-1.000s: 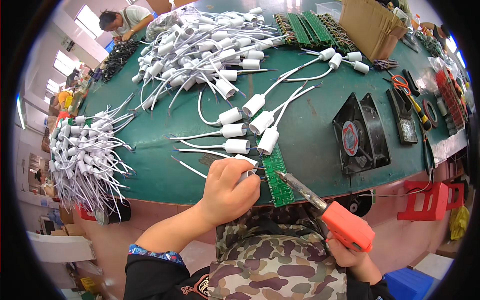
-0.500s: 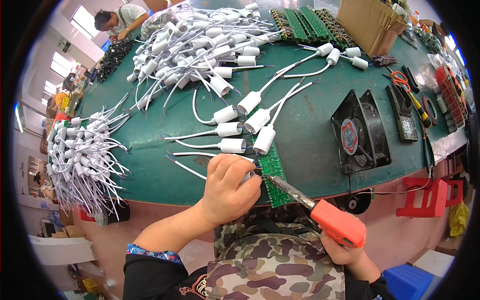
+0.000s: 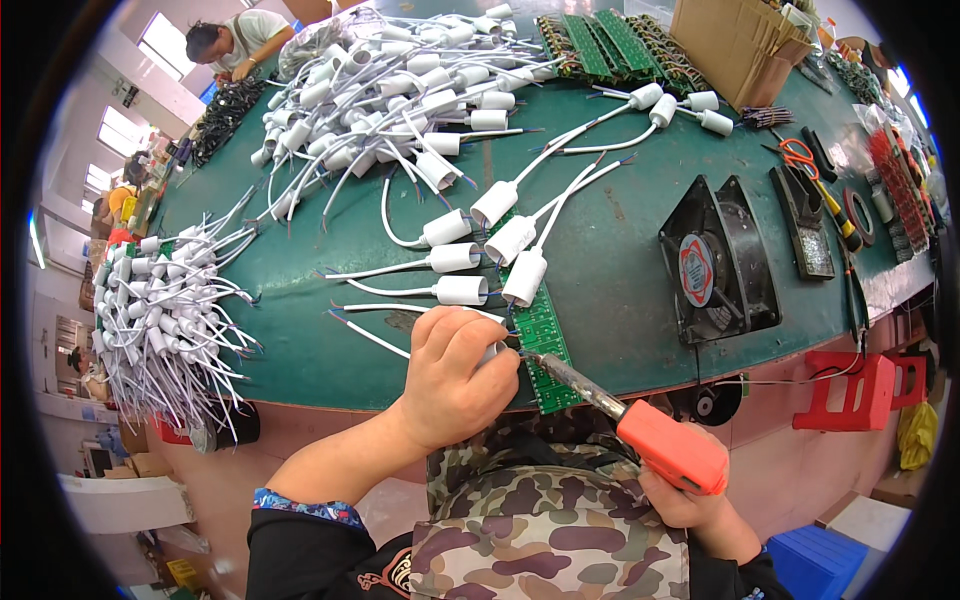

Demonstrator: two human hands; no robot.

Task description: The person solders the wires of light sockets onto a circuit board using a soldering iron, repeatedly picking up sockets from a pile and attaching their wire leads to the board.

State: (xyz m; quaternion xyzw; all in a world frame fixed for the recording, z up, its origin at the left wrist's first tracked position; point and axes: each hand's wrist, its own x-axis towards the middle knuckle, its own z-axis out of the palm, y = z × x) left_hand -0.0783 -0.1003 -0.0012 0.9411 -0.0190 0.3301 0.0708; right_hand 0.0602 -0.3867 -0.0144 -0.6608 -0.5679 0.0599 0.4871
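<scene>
Right hand [image 3: 700, 505]: closed around the orange handle of the soldering iron [image 3: 640, 430], low at the near desk edge. Tip aimed up-left, meeting the near end of the green board [image 3: 545, 345].

Left hand [image 3: 455, 375]: curled shut on a white socket [image 3: 492, 350], mostly hidden under the fingers, pressing it and its lead against the board just beside the tip. Exact joint hidden behind the thumb.

Board: flat on the green desk [image 3: 620, 270], near end overhanging the edge toward the body. Wired sockets [image 3: 470, 255] fanned out from its far end, leads trailing away.

For a sound joint, as judged here:
- Hold the lead still against the pad until the solder sets.
- Touch tip to pad and wire together, not to wire alone.
- Keep fingertips back from the tip; very close at present.
- Keep the overhanging board from rocking under pressure.
- Avoid resting the barrel on neighbouring white leads.

Right of the board: black fan [image 3: 715, 265], upright-tilted on the desk. Further right: orange-handled scissors [image 3: 810, 165] and small tools.

Left edge: bundle of finished sockets [image 3: 165, 310] hanging over the desk. Far centre: large loose pile of sockets [image 3: 380, 75], stack of green boards [image 3: 610, 45], brown carton [image 3: 735, 40]. Far left: another person [image 3: 235, 40] at work.
</scene>
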